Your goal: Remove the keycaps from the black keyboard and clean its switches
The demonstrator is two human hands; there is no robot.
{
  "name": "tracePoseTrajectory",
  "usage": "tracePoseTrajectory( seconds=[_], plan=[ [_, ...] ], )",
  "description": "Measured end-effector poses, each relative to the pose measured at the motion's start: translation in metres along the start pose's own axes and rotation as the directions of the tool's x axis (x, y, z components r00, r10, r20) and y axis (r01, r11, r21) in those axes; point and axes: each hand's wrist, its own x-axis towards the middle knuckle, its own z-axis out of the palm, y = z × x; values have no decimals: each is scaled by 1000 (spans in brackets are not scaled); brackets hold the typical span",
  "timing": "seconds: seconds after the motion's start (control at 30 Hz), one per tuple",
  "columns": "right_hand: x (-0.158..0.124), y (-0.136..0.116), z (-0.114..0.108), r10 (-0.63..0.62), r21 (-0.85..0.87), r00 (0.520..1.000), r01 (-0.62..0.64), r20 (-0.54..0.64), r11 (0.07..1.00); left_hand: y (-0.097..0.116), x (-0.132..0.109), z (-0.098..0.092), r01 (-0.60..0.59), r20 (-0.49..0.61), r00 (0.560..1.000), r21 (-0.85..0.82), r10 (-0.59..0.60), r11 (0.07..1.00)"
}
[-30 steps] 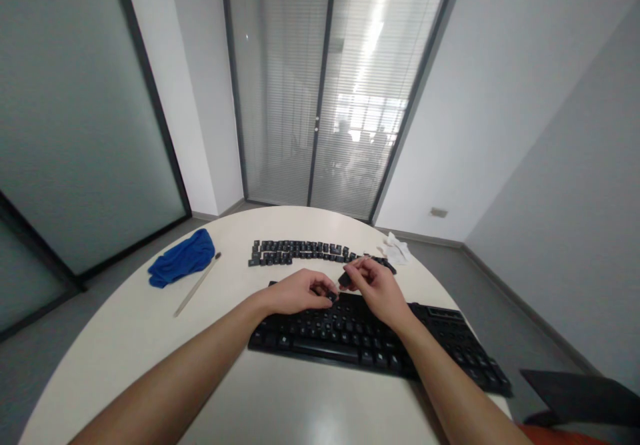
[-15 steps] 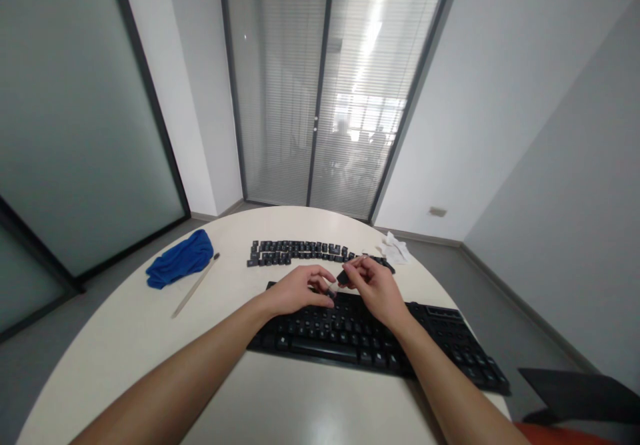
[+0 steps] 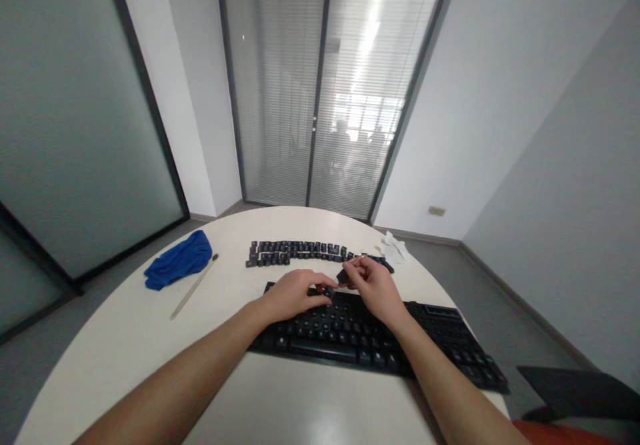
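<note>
Right hand (image 3: 376, 287) fingers clamped on black keycap (image 3: 343, 275) above keyboard (image 3: 453, 346) far edge; left hand (image 3: 293, 295) on keyboard's upper rows, finger grip cannot tell.

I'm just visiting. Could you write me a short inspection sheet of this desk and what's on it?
Surface: round white table, pale and glossy.
Job's things: black keyboard under both hands; loose keys lined up in rows behind it.
Clutter: blue cloth and thin stick at left; crumpled white tissue at far right.
Hands: left hand rests its fingertips on the keyboard's upper rows; right hand pinches a small dark key just above it.
Cables: nothing seen.
Surroundings: glass doors with blinds, white walls, grey floor.
</note>
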Motion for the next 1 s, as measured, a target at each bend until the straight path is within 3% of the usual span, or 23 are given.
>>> tracePoseTrajectory(
  seconds=[0.17, 0.33, 0.47, 0.53, 0.63, 0.77, 1.0],
  plan=[
    [0, 1, 1, 32, -6, 999, -32, 28, 999, -6, -2, 1, -90, -6, 996, 171, 93, 981],
    [0, 3, 2, 23, -86, 999, -20, 37, 996, -3, -3, 0, -235, -63, 966, 184, 250, 954],
    [1, 7, 1, 26, -132, 999, -20, 44, 991, 3, -2, -2, -272, -117, 951, 120, 286, 955],
    [1, 8, 0, 28, -142, 998, -20, 55, 990, 2, -1, -3, -218, -153, 960, 116, 234, 969],
    [2, 8, -1, 26, -185, 998, -14, 59, 983, -6, 0, -6, -41, -264, 961, 144, 78, 989],
    [1, 5, -3, 9, -251, 998, 6, 61, 968, -20, 1, -13, 234, -402, 907, 226, -128, 946],
    [-2, -2, -3, -18, -294, 997, 40, 77, 955, -42, 5, -22, 414, -389, 882, 370, -265, 832]
  ],
)
